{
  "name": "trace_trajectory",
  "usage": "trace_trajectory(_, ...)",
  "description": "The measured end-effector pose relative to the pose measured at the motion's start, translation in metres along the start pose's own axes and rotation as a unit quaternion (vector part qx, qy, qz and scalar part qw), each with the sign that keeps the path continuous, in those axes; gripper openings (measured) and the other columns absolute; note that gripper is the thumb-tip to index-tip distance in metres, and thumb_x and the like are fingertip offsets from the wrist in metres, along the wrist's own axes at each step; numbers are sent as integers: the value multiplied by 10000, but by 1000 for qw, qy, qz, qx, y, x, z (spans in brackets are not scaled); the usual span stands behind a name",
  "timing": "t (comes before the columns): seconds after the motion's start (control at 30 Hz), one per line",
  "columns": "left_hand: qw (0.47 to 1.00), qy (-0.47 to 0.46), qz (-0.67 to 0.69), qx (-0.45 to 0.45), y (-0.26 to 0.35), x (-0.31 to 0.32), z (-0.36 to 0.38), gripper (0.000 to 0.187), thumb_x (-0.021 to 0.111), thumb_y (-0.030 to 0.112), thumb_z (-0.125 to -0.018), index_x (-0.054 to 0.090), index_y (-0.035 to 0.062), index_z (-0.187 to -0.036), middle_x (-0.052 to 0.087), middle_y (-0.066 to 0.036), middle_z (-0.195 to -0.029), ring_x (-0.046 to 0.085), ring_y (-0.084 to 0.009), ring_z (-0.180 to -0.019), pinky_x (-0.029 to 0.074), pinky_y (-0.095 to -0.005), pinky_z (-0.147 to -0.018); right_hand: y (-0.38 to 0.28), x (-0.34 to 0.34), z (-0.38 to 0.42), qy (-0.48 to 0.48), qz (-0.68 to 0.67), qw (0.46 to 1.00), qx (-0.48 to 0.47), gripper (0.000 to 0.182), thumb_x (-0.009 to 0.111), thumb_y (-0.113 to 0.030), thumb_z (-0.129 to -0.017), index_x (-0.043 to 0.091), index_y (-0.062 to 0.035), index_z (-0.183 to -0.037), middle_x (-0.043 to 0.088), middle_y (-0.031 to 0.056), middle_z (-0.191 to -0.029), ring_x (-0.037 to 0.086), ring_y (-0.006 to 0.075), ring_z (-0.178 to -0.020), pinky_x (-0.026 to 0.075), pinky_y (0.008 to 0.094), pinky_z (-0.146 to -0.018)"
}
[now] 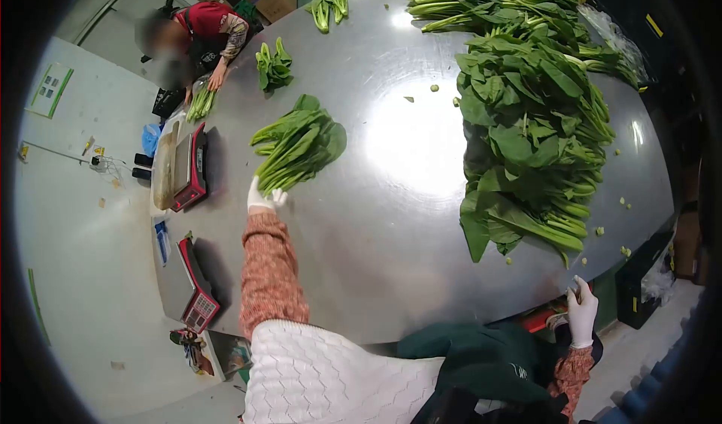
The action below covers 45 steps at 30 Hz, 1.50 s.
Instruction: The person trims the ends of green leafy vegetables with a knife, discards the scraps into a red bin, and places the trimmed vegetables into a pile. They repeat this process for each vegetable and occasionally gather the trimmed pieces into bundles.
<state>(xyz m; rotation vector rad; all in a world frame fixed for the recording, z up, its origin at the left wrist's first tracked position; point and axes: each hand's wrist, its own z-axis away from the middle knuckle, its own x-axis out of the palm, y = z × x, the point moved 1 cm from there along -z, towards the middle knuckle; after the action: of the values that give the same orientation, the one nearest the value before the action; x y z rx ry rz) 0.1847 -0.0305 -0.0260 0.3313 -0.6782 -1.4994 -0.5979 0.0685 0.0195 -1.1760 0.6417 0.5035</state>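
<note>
My left hand (267, 196), in a white glove, is closed round the stem ends of a bunch of leafy greens (297, 146) on the left part of the metal table (361, 266). The bunch's leaves point away from me. My right hand (582, 311), also gloved in white, is beyond the table's near right edge, its fingers bent together; whether anything small is between them is too small to tell. Nearest to it on the table is a large pile of leafy greens (534, 138) with pale green stems.
Two red scales (201, 165) (199, 304) stand along the left side. A co-worker (207, 33) handles green stems (201, 102) at the far left. Small bunches (274, 67) (328, 7) lie further back. A black crate (643, 281) is at the right.
</note>
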Motion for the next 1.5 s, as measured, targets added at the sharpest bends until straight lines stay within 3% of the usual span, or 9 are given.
trace_trajectory(0.13, 983, -99, 37, -150, -32, -27, 4, 834, 746, 355, -875, 307, -70, -1442, 455, -259, -1429, 502, -420, -1290, 455, -534, -1078, -5, 8, 3, -16, 34, 999, 11, 372, 622, 17, -906, 603, 59, -1275, 682, 88, -794, 562, 68, -550, 460, 248, -522)
trace_trajectory(0.27, 968, -174, 120, -137, -9, 5, -29, 685, 680, 240, -933, 349, -100, -1427, 428, -298, -1451, 453, -443, -1329, 459, -529, -1093, 7, 14, 6, -17, 60, 998, -20, 385, 635, 30, -878, 615, 42, -1263, 697, 115, -812, 622, 127, -624, 503, 277, -615)
trace_trajectory(0.53, 977, -99, 185, -24, 26, 95, -77, 638, 696, 213, -911, 395, -39, -1415, 363, -208, -1512, 383, -355, -1387, 468, -523, -1082, -5, 16, 7, -15, 59, 997, 44, 384, 628, 58, -848, 633, 30, -1231, 706, 130, -869, 670, 168, -770, 516, 294, -729)
trace_trajectory(0.67, 972, -199, 116, 43, 6, 82, -102, 646, 664, 206, -938, 363, -60, -1444, 285, -238, -1526, 393, -346, -1363, 498, -442, -1075, -5, 13, -2, -1, 45, 998, 50, 440, 591, 97, -842, 609, 25, -1275, 709, 128, -974, 675, 178, -925, 509, 284, -810)
trace_trajectory(0.8, 968, -129, -62, 204, -47, 46, -37, 486, 635, 134, -953, 472, -65, -1365, 525, -215, -1315, 563, -338, -1187, 534, -407, -1010, 10, 9, -29, 137, -17, 988, -68, 531, 554, 124, -840, 557, 4, -1357, 663, 144, -1196, 623, 200, -1139, 495, 297, -923)
trace_trajectory(0.9, 921, -231, -151, 276, -81, -17, -59, 433, 633, 75, -946, 486, -73, -1326, 588, -183, -1222, 635, -321, -1065, 565, -381, -891, -30, 3, -56, 154, 9, 982, -106, 559, 555, 109, -839, 532, -6, -1385, 589, 165, -1337, 573, 258, -1244, 461, 339, -1016)
trace_trajectory(1.0, 945, -173, -138, 239, -120, -31, 45, 418, 624, 18, -939, 467, -84, -1312, 633, -191, -1158, 662, -325, -1040, 579, -376, -842, -18, 13, -80, 88, 71, 985, -131, 530, 574, 72, -843, 539, 5, -1368, 569, 191, -1360, 543, 313, -1281, 431, 359, -1059)
trace_trajectory(1.23, 911, -210, -295, 199, -165, -75, 152, 432, 595, 83, -963, 472, -95, -1337, 641, -197, -1174, 682, -254, -958, 573, -330, -809, 14, 11, -77, 62, 111, 973, -191, 484, 678, -43, -819, 586, -45, -1294, 586, 178, -1310, 581, 360, -1198, 472, 387, -1011)
trace_trajectory(1.5, 842, -332, -358, 228, -238, -53, 226, 392, 608, 86, -968, 506, -101, -1298, 676, -207, -1113, 708, -230, -859, 584, -282, -701, 5, 33, -47, 106, 233, 956, -147, 281, 739, -178, -776, 591, -112, -1005, 584, 124, -1027, 654, 371, -799, 533, 491, -673)
